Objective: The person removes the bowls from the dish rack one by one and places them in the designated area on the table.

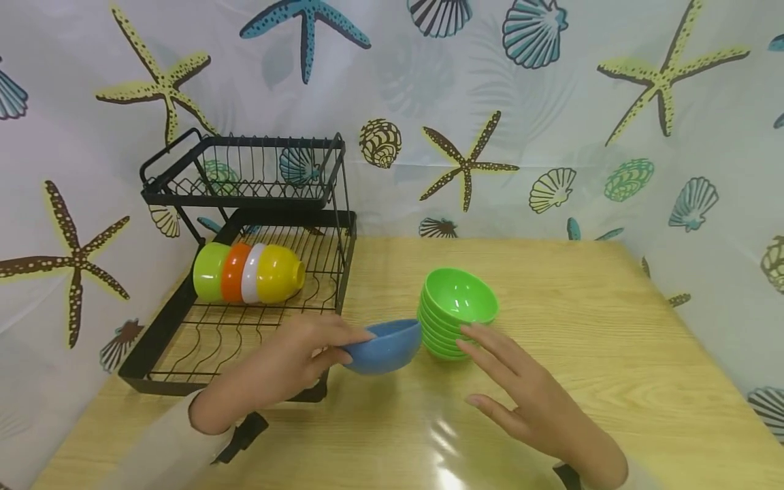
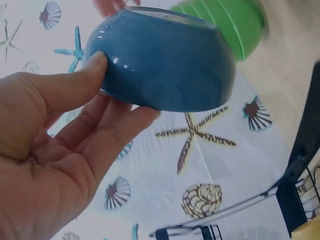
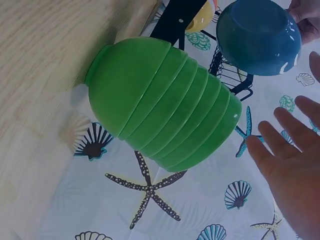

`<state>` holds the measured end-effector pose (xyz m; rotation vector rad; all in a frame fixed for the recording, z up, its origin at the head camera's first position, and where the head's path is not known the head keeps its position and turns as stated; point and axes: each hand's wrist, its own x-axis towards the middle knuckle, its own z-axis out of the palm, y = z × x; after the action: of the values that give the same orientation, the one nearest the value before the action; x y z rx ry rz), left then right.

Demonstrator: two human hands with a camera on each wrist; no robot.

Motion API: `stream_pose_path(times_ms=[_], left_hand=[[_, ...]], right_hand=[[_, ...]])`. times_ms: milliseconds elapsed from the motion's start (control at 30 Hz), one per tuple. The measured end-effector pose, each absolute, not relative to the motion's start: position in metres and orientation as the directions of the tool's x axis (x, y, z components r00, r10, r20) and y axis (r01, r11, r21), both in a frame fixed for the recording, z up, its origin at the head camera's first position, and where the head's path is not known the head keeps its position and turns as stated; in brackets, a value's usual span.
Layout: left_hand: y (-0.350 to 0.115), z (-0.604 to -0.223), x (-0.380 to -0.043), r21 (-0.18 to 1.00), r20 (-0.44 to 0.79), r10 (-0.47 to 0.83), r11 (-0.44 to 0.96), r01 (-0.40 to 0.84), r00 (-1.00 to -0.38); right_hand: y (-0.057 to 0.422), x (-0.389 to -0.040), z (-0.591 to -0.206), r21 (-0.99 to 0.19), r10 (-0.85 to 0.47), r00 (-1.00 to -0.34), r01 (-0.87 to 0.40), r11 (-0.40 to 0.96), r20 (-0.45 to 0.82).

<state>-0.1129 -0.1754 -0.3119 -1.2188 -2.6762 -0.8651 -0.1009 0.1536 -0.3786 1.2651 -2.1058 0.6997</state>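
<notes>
Where the blue bowl (image 1: 386,352) hangs, green bowls (image 1: 436,325) and rack (image 1: 235,201) flank it.

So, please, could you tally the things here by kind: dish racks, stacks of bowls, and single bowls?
Dish rack: 1
Bowl stacks: 2 (mixed-colour stack inside the rack, green stack outside it)
Single bowls: 1 (blue bowl, held by the left hand)
Total: 4

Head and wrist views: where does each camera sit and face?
Head: on the head, facing forward-down at the round glossy blue bowl; left hand and right hand show.
Left: on left wrist, facing that bowl; mostly left hand.
Right: on right wrist, facing stacked round green bowls; both hands.
Wrist views share bowl and stack.
</notes>
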Motion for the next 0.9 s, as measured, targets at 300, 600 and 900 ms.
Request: stream_pose_path(times_ms=[300,600,900], left_hand=[[-0.157,-0.324,-0.103,0.287,0.406,0.753,0.432,0.855,-0.517],[-0.146,-0.331,-0.099,0.050,0.500,0.798,0.362,0.931,-0.337],[-0.144,-0.330,-0.096,0.021,0.529,0.806,0.302,0.953,-0.267]], right_hand=[[0.140,-0.097,-0.370,-0.097,-0.607,-0.283,-0.942,0.321,0.742],[0.136,-0.097,-0.377,-0.028,-0.623,-0.201,-0.961,0.276,0.756],[0.134,-0.094,-0.378,0.008,-0.601,-0.139,-0.972,0.236,0.787]])
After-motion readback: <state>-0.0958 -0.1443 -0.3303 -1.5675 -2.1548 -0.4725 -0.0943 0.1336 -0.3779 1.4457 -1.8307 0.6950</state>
